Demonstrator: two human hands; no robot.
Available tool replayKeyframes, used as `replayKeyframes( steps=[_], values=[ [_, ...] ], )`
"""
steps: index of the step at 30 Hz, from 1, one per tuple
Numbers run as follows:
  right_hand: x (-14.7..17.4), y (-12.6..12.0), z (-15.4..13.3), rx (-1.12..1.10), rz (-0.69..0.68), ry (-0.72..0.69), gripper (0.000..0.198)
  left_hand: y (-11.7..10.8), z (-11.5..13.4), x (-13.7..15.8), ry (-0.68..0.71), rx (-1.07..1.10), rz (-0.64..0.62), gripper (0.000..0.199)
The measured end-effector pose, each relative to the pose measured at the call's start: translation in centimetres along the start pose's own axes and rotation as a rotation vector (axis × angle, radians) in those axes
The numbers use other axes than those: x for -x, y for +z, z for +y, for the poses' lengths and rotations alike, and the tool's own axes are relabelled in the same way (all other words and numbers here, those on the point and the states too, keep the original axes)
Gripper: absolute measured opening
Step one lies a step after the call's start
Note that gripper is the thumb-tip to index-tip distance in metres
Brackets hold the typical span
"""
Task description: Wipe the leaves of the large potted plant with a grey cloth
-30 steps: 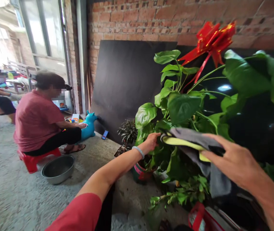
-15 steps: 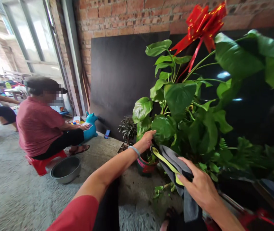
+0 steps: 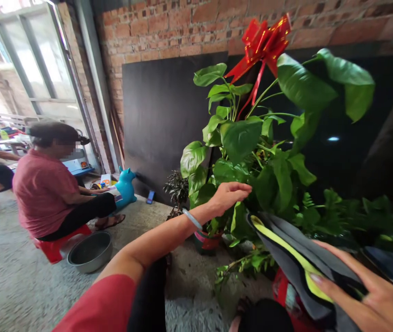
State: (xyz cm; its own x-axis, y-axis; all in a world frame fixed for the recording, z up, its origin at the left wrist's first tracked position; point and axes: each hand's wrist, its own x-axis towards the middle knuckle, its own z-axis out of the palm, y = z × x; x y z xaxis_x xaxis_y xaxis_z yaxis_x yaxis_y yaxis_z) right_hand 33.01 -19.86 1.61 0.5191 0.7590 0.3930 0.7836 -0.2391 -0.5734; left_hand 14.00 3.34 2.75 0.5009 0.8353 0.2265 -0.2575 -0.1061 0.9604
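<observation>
My left hand, with a pale bangle at the wrist, reaches in front of the lower leaves of a large potted plant. Its fingers are stretched out to the right and I see nothing held in them. Whether the fingertips touch a leaf, I cannot tell. Lower right, my right hand is closed on a folded cloth, grey on the outside with a yellow-green strip showing. The thumb presses on the yellow-green part. A red bow is tied at the top of the plant.
A dark board leans against the brick wall. On the left a person sits on a red stool beside a grey basin and a blue animal-shaped toy. A phone stands near the board.
My left hand has moved right and its fingers have straightened, away from the cloth's edge. My right hand has drawn the cloth to the right and closer. The view has shifted slightly.
</observation>
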Motion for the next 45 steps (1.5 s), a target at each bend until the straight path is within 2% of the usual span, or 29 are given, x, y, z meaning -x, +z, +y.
replayKeyframes(
  steps=[2, 4, 6, 8, 11, 13, 15, 18, 20, 22, 25, 27, 28, 30, 32, 34, 35, 37, 39, 41, 43, 45],
  values=[
    [-0.9, -0.6, -0.2, -0.075, -0.033, 0.181, 0.058, 2.7, -0.6, -1.5, -0.063, -0.056, 0.038, 0.027],
    [-2.1, -0.8, -0.5, -0.118, 0.029, 0.269, 0.068, 4.9, -2.2, -3.2, -0.175, -0.092, 0.074, 0.035],
    [-3.2, -0.9, -0.7, -0.112, 0.147, 0.25, 0.071, 6.4, -3.9, -4.8, -0.228, -0.138, 0.111, 0.04],
    [-4.0, -0.8, -0.6, -0.111, 0.205, 0.225, 0.072, 7.1, -5.3, -5.9, -0.217, -0.187, 0.121, 0.039],
    [-5.0, -0.5, -0.7, -0.126, 0.21, 0.203, 0.074, 7.4, -6.0, -6.7, -0.21, -0.163, 0.026, 0.033],
    [-5.7, -0.2, -1.1, -0.162, 0.203, 0.173, 0.075, 7.0, -5.6, -6.5, -0.21, -0.106, -0.005, 0.034],
    [-6.8, 0.1, -1.8, -0.223, 0.247, 0.131, 0.076, 6.1, -4.9, -5.8, -0.186, -0.029, 0.034, 0.033],
    [-9.0, 1.3, -3.2, -0.309, 0.374, 0.042, 0.074, 3.8, -3.4, -4.4, -0.156, 0.116, 0.087, 0.029],
    [-10.1, 2.7, -4.1, -0.339, 0.404, -0.011, 0.073, 2.0, -2.5, -3.5, -0.16, 0.204, 0.092, 0.027],
    [-10.3, 4.4, -4.7, -0.297, 0.313, -0.041, 0.074, 0.4, -2.0, -2.9, -0.169, 0.258, 0.107, 0.027],
    [-8.3, 6.1, -4.2, -0.166, 0.004, -0.109, 0.065, -1.1, -1.8, -2.4, -0.169, 0.299, 0.152, 0.024],
    [-6.5, 5.8, -3.6, -0.138, -0.14, -0.127, 0.059, -1.7, -1.9, -2.4, -0.169, 0.332, 0.172, 0.019],
    [-5.9, 5.3, -3.4, -0.146, -0.144, -0.118, 0.059, -1.8, -2.0, -2.4, -0.172, 0.35, 0.173, 0.018],
    [-5.7, 3.9, -4.1, -0.162, -0.031, -0.084, 0.062, -1.7, -2.1, -2.3, -0.182, 0.38, 0.159, 0.019],
    [-6.9, 3.3, -5.8, -0.168, 0.17, -0.09, 0.067, -1.2, -2.2, -2.1, -0.188, 0.399, 0.126, 0.021],
    [-8.6, 4.1, -7.5, -0.15, 0.311, -0.156, 0.07, -0.6, -2.0, -1.8, -0.179, 0.411, 0.095, 0.022],
    [-9.4, 5.0, -8.0, -0.126, 0.324, -0.193, 0.069, -0.4, -1.8, -1.6, -0.169, 0.414, 0.082, 0.021],
    [-10.0, 7.4, -7.4, -0.041, 0.208, -0.218, 0.066, -0.3, -1.3, -1.3, -0.142, 0.41, 0.075, 0.021],
    [-9.2, 9.4, -5.2, 0.05, 0.007, -0.157, 0.061, -0.7, -0.8, -1.1, -0.124, 0.4, 0.094, 0.019],
    [-7.5, 10.0, -2.4, 0.085, -0.109, -0.072, 0.058, -1.3, -0.5, -1.1, -0.136, 0.389, 0.121, 0.018],
    [-6.0, 9.1, -0.5, 0.061, -0.064, -0.022, 0.057, -1.8, -0.6, -1.1, -0.163, 0.378, 0.139, 0.017],
    [-5.3, 7.4, -0.6, 0.004, 0.063, -0.015, 0.06, -1.7, -0.8, -1.2, -0.181, 0.364, 0.136, 0.018]
  ],
)
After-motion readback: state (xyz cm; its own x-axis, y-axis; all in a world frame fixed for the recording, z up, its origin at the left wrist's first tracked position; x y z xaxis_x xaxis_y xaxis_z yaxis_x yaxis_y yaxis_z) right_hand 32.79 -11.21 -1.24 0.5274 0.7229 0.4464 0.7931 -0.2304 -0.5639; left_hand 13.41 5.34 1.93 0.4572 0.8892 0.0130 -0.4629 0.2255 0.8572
